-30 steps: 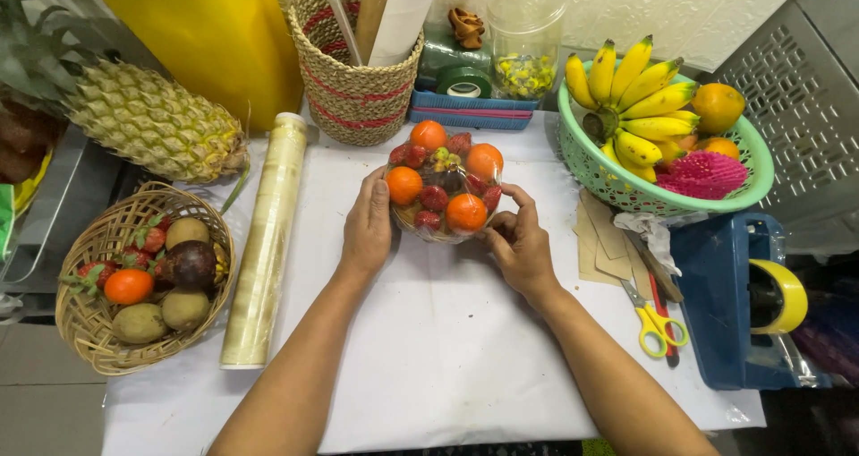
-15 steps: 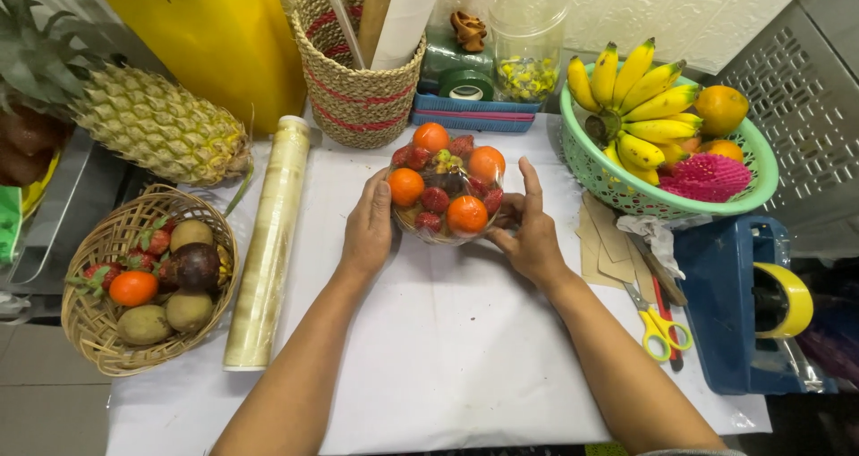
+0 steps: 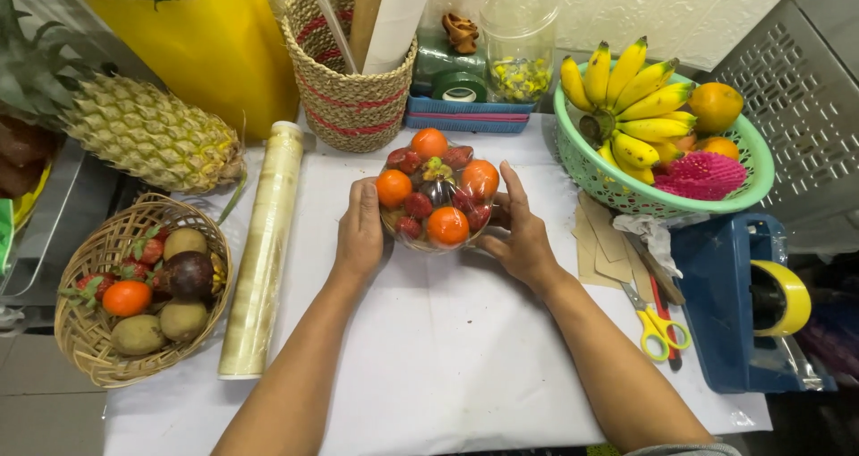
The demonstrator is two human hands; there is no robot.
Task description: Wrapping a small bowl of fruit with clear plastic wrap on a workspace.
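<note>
- The wrapped fruit bowl [image 3: 436,194] — oranges, strawberries and dark fruit under clear film — sits on the white-covered table [image 3: 447,349], near its middle back.
- My left hand [image 3: 360,232] presses flat against the bowl's left side, grip spread apart, not clamped.
- My right hand [image 3: 522,232] cups the right side, fingers apart and touching the film.
- A roll of cling film [image 3: 263,250] lies just left of my left arm.
- Further left, a wicker basket [image 3: 85,331] of mixed fruit; behind it, a pineapple [image 3: 148,134].
- To the right — yellow-handled scissors [image 3: 658,326] and a green basket [image 3: 626,192] of bananas.
</note>
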